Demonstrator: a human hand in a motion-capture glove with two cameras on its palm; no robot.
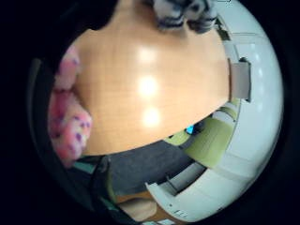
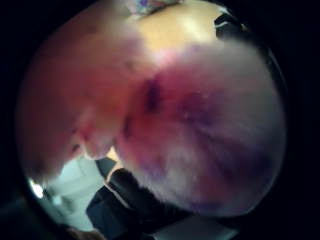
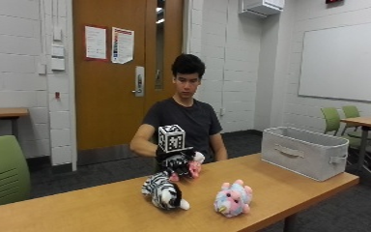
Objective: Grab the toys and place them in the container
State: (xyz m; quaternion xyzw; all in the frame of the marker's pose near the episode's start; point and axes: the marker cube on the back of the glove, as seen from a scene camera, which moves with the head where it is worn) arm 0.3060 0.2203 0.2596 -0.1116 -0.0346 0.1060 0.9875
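Note:
My gloved right hand (image 3: 175, 158) grips a small pink and white plush toy (image 3: 195, 168) near the table's far edge, in front of the person. That toy fills the thumb side palm view (image 2: 200, 130), and its pink, purple-spotted fur (image 1: 68, 124) shows beside the palm. A zebra plush (image 3: 164, 191) lies on the wooden table (image 3: 95, 208) just in front of the hand, and it also appears on the table in the little finger side view (image 1: 183, 14). A pink and blue plush (image 3: 234, 198) sits to its right. The grey fabric container (image 3: 304, 152) stands at the table's right end.
A green chair (image 3: 2, 169) stands at the left. More green chairs (image 3: 340, 118) and another table (image 3: 369, 122) stand behind the container. Bare tabletop lies between the toys and the container.

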